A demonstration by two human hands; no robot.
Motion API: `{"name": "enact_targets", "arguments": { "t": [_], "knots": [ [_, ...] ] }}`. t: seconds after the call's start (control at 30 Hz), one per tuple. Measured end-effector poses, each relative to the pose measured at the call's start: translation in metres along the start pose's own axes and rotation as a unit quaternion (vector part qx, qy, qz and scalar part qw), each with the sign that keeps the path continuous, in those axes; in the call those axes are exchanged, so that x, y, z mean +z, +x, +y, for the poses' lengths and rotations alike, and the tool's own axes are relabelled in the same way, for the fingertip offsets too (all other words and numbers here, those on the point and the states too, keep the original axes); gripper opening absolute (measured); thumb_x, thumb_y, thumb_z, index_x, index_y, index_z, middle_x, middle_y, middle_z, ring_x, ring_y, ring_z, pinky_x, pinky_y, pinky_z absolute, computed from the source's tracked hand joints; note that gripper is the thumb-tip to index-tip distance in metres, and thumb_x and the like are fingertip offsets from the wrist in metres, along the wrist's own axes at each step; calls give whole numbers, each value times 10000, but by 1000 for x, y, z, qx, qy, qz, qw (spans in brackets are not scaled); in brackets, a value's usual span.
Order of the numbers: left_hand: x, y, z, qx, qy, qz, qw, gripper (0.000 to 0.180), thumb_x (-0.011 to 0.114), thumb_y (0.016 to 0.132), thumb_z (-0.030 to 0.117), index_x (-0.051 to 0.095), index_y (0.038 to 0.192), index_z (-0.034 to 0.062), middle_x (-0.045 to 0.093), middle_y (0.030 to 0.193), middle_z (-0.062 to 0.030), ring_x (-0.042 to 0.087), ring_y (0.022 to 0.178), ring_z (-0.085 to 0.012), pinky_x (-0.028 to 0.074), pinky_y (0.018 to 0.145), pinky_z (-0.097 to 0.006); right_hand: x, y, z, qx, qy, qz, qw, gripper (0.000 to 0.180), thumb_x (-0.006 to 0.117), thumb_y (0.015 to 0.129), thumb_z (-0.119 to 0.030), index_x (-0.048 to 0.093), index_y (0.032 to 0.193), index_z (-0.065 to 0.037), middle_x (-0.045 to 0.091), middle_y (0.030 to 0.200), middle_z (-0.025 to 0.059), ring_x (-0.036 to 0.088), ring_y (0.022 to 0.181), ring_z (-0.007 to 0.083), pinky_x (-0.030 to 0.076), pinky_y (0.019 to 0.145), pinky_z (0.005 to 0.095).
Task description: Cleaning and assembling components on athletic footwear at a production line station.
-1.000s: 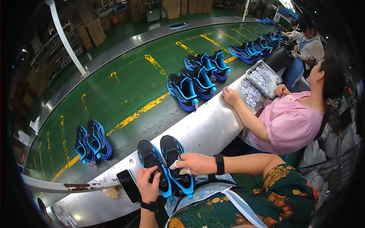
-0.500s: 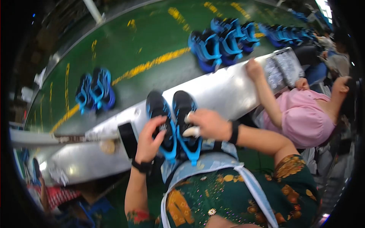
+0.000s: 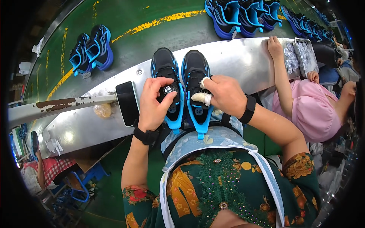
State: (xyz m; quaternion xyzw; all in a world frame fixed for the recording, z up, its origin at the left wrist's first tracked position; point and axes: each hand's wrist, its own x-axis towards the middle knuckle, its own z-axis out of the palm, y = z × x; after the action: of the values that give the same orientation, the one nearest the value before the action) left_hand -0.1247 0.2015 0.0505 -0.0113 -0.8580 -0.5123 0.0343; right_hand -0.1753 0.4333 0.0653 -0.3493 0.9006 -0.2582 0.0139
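Observation:
A pair of black sneakers with bright blue trim lies in front of me, toes pointing away, with the heels by my apron. My left hand (image 3: 155, 99) has thumb and forefinger closed around a round black-and-silver dial (image 3: 168, 90) on the tongue of the left sneaker (image 3: 164, 62). On the right sneaker (image 3: 195, 65), my right hand (image 3: 225, 94) bends over the tongue from the right. White finger covers (image 3: 201, 98) sit on its thumb and forefinger. Whatever lies between those two fingertips is hidden from view.
A metal bench (image 3: 243, 57) runs across, bearing a phone (image 3: 127, 103). Beyond it, on a green surface with yellow lines, stand more sneakers (image 3: 92, 49). A tray of small parts (image 3: 305, 55) lies beside a pink-clad person (image 3: 306, 102). A worn pole (image 3: 64, 106) reaches in from the left.
The whole view has shifted, so the sneakers, bench and hands appear higher in the picture, and the blur has cleared. Both hands stay at the same two sneakers.

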Motion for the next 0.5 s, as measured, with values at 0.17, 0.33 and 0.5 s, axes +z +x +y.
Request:
{"name": "enact_targets", "arguments": {
  "t": [0.17, 0.33, 0.5],
  "knots": [
    [-5, 1, -4, -13, -60, -38, 997, 336, 669, 782, 62, 648, 1117, 55, 603, 1019, -49, 534, 839, -157, 415, 736, -250, -10, 2, 4, -21, 148, -83, 985, 378, 732, 800, -352, 616, 1029, -75, 593, 779, 154, 605, 760, 362, 473, 675, 452],
    [-2, 9, 1, -20, -75, -60, 995, 394, 677, 768, 29, 643, 1161, 29, 574, 1014, -2, 423, 794, -91, 371, 748, -211, -12, 2, 4, -8, 15, -33, 999, 364, 741, 779, -375, 583, 910, -74, 559, 712, 110, 589, 688, 323, 461, 598, 421],
    [7, 9, 2, -1, -25, -29, 999, 399, 672, 780, 28, 646, 1178, 34, 594, 1030, -16, 468, 839, -97, 374, 767, -212, -5, -7, 15, -26, 105, -55, 993, 363, 764, 757, -359, 622, 954, -88, 529, 703, 88, 555, 680, 306, 440, 602, 422]
  ]
}}
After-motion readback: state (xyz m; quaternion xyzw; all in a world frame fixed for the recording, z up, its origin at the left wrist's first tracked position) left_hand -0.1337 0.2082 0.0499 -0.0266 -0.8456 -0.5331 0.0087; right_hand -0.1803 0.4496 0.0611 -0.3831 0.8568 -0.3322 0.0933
